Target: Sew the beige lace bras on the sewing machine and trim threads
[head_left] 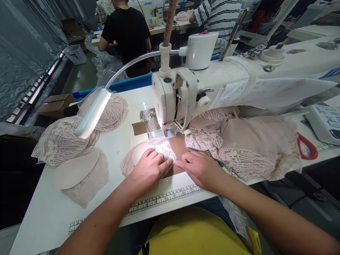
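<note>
A beige lace cup piece (164,148) lies under the needle area of the white sewing machine (174,95), brightly lit. My left hand (150,166) presses on it with bent fingers, the thumb reaching to its right edge. My right hand (200,168) has its fingers curled, and its fingertips meet the lace edge beside my left thumb. Brown tape (177,147) covers the bed by my right fingers. A dark, slim tool (220,163) shows partly behind my right hand; its kind is hidden.
Stacked lace cups (63,138) and a smooth cup pad (78,168) lie at left. Gathered lace garments (255,145) and red-handled scissors (308,147) are at right. A lamp (92,113) overhangs the left side. A printed ruler (162,198) runs along the front. Two people sit beyond.
</note>
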{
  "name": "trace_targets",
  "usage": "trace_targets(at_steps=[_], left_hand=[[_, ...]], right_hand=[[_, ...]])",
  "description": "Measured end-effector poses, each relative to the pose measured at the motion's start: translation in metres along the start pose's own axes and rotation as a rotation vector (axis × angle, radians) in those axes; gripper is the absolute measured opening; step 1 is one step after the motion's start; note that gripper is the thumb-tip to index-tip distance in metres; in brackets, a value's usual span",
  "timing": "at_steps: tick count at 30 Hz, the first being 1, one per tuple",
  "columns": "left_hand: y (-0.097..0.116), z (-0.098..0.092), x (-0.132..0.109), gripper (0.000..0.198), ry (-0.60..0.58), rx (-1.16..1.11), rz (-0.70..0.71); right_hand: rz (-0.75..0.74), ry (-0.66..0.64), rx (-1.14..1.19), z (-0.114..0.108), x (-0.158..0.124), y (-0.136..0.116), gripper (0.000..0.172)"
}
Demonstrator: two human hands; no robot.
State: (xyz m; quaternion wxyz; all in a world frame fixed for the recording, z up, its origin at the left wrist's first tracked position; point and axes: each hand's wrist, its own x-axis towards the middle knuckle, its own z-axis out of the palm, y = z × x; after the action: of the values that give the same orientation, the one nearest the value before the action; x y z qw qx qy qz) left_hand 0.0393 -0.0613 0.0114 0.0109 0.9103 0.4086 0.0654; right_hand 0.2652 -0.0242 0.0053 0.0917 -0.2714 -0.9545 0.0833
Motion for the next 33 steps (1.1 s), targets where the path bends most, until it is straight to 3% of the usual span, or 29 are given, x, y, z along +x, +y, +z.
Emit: trace_targets(at_steps=[6, 14, 19, 27, 33], left_hand=[[0.000, 0.000, 0.000, 0.037, 0.009, -0.026, -0.004], [-0.002, 0.000, 0.002, 0.039, 0.026, -0.112, -0.003], [-0.003, 0.002, 0.005, 0.047, -0.023, -0.018, -0.044], [0.004, -0.008, 0.012, 0.055, -0.084, 0.078, -0.131], [0.007, -0.010, 0.014, 0.055, -0.033, 0.090, -0.123]], right_hand=[[0.022, 0.028, 0.075, -0.007, 0.005, 0.002, 0.027], [0.066, -0.099, -0.017, 0.001, 0.014, 0.002, 0.029], [0.104, -0.106, -0.040, -0.002, 0.015, 0.000, 0.030], [0.090, -0.034, -0.074, 0.002, 0.014, -0.002, 0.028], [0.090, -0.011, -0.085, 0.003, 0.013, -0.003, 0.030]])
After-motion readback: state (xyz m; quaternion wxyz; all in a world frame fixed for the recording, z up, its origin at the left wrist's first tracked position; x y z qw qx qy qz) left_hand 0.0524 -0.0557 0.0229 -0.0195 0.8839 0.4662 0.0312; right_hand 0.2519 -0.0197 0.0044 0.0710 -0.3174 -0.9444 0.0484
